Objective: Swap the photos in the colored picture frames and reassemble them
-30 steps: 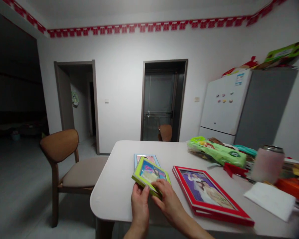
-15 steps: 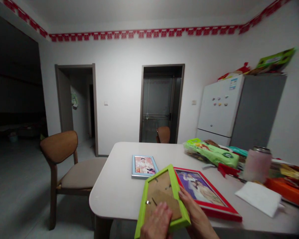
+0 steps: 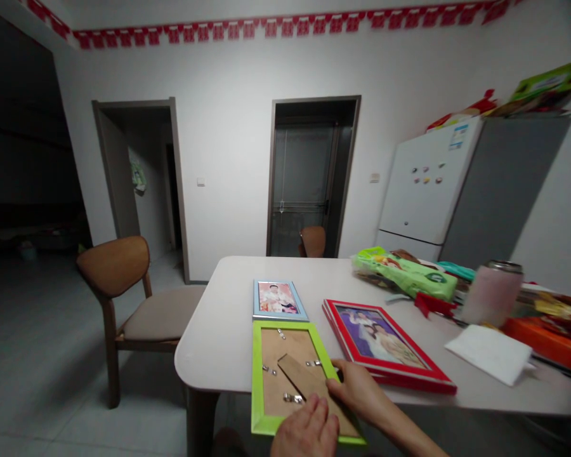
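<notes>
A lime-green picture frame (image 3: 257, 381) lies back side up at the table's near edge, its brown backing board (image 3: 280, 349) and several metal clips showing. A brown stand flap (image 3: 297, 374) crosses the board at a slant. My left hand (image 3: 307, 428) is closed over the frame's lower edge, fingertips by the bottom clip, thumb hidden. From the right, my right hand (image 3: 359, 390) grips the frame's right edge, fingers close to the flap. Just beyond it lies a light-blue photo frame (image 3: 255, 299), picture up. To the right, a red photo frame (image 3: 438, 377) rests on the table.
Toward the right of the white table (image 3: 214, 324) are a green packet (image 3: 409, 276), a pink jar (image 3: 492, 295), a folded white tissue (image 3: 490, 352) and an orange box (image 3: 547, 343). A wooden chair (image 3: 117, 266) stands left. Behind are a fridge (image 3: 423, 190) and two doorways.
The green frame has come down from a tilted hold to lie flatter, straightened in line with the blue frame. Both hands stay on it. The camera view has tipped downward.
</notes>
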`<state>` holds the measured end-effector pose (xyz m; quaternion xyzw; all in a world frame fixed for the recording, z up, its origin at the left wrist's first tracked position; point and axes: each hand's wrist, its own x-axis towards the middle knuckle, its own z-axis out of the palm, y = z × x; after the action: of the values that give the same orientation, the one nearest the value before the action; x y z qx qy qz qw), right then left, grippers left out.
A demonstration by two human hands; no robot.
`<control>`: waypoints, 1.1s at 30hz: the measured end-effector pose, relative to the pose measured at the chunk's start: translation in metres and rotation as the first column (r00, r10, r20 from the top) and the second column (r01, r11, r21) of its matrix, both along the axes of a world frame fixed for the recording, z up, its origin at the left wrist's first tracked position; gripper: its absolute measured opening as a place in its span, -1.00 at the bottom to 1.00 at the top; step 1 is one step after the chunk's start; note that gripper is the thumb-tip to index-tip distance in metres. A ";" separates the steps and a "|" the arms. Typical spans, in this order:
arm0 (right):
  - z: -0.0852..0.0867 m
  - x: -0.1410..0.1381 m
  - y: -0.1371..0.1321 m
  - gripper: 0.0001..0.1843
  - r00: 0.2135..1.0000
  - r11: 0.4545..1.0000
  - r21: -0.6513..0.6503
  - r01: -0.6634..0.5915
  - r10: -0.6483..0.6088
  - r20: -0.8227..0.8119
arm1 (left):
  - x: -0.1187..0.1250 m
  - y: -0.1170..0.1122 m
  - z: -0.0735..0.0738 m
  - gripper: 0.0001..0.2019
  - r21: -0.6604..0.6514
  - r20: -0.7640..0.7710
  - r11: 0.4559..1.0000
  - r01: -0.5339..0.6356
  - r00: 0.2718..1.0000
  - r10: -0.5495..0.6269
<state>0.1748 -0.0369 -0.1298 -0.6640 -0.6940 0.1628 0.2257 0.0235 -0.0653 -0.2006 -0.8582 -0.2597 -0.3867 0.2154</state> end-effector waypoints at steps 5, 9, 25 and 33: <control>0.007 -0.007 0.006 -0.72 0.976 0.995 0.090 -0.053 0.032 0.217 | -0.006 -0.007 0.017 -0.73 -0.349 -0.142 0.937 -0.010 0.989 -0.042; 0.011 -0.014 0.013 -0.77 0.959 0.980 0.109 -0.167 0.136 0.249 | -0.035 -0.008 0.048 -0.36 -0.657 -0.176 0.747 -0.099 0.984 -0.024; 0.008 -0.023 0.027 -0.70 0.938 0.993 0.107 -0.049 0.009 0.346 | -0.074 -0.003 0.065 -0.20 -0.789 -0.135 0.588 -0.179 0.984 0.119; 0.008 -0.019 0.031 -0.69 0.935 0.991 0.121 -0.049 0.003 0.356 | -0.076 -0.006 0.072 -0.27 -0.786 -0.127 0.598 -0.158 0.988 0.093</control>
<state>0.1562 -0.0056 -0.1221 -0.6573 -0.7411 -0.0015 0.1367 -0.0530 -0.0712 -0.1289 -0.8577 -0.4556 -0.1842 -0.1510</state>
